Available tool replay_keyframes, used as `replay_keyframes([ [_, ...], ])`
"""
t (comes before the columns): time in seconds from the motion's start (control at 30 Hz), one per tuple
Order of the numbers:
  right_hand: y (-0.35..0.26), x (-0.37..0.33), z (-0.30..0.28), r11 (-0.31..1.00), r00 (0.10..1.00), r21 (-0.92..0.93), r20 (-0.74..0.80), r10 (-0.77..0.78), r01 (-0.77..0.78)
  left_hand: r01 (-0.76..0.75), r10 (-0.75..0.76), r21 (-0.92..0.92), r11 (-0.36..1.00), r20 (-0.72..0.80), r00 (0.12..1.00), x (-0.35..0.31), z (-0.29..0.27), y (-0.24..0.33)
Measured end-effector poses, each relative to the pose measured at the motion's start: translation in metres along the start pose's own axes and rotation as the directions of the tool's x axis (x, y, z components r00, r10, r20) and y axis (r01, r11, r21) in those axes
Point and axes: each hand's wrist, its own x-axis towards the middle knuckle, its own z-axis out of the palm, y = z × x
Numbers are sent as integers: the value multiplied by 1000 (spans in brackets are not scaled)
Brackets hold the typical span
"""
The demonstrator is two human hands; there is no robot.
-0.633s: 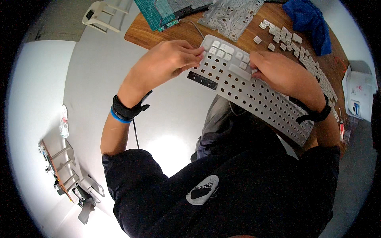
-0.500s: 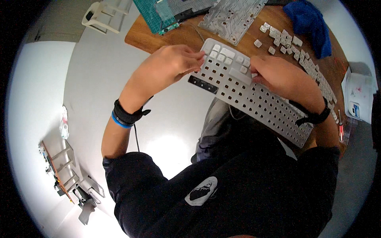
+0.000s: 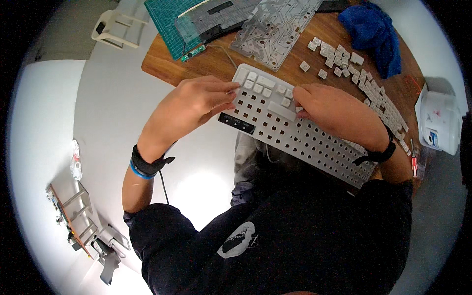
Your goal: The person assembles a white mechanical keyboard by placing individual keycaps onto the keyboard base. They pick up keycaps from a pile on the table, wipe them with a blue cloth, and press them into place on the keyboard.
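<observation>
Nearest the camera: black shirt (image 3: 280, 236) with a white print on the chest, grey trouser leg (image 3: 243, 172) beyond it. Left wrist carries a black strap (image 3: 147, 160) and a blue band (image 3: 140, 170); right wrist, a black strap only. Keyboard shell (image 3: 295, 132) lies at a slant between the hands, its lower edge above the lap, its upper left end beside the table edge. Most of its openings are bare; a few white keys (image 3: 266, 82) sit at the upper left end, and a dark label strip (image 3: 237, 123) runs along the lower left edge. Left hand (image 3: 199, 102): fingers loosely bent, tips at the shell's left end; cannot tell whether they grip it. Right hand (image 3: 322, 108): fingers curled over the shell beside the fitted keys; whether anything is pinched there is hidden. Beyond, on the brown table (image 3: 290, 73): a screwdriver (image 3: 414, 162) at right, loose keys (image 3: 339, 60) scattered and in a long band, a green circuit board (image 3: 193, 53), a clear printed sheet (image 3: 275, 32), a green mat (image 3: 164, 24), a crumpled blue cloth (image 3: 371, 32). Farther off: white box (image 3: 440, 118) right, pale chair (image 3: 110, 29) upper left.
</observation>
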Motion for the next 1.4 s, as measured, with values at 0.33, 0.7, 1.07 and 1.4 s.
replay_keyframes([
  [0.33,5,-3,4,989,989,-83,-80,-126,120,339,-360,-294,894,-18,933,0,8,21],
  [0.7,24,-8,12,931,914,-114,-183,-363,347,439,-495,-516,736,33,868,-6,15,13],
  [1.07,34,-10,29,915,871,-130,-283,-403,381,388,-413,-337,858,-3,911,3,13,18],
  [1.4,25,-8,15,929,921,-164,-153,-357,333,269,-276,120,956,44,960,17,6,30],
])
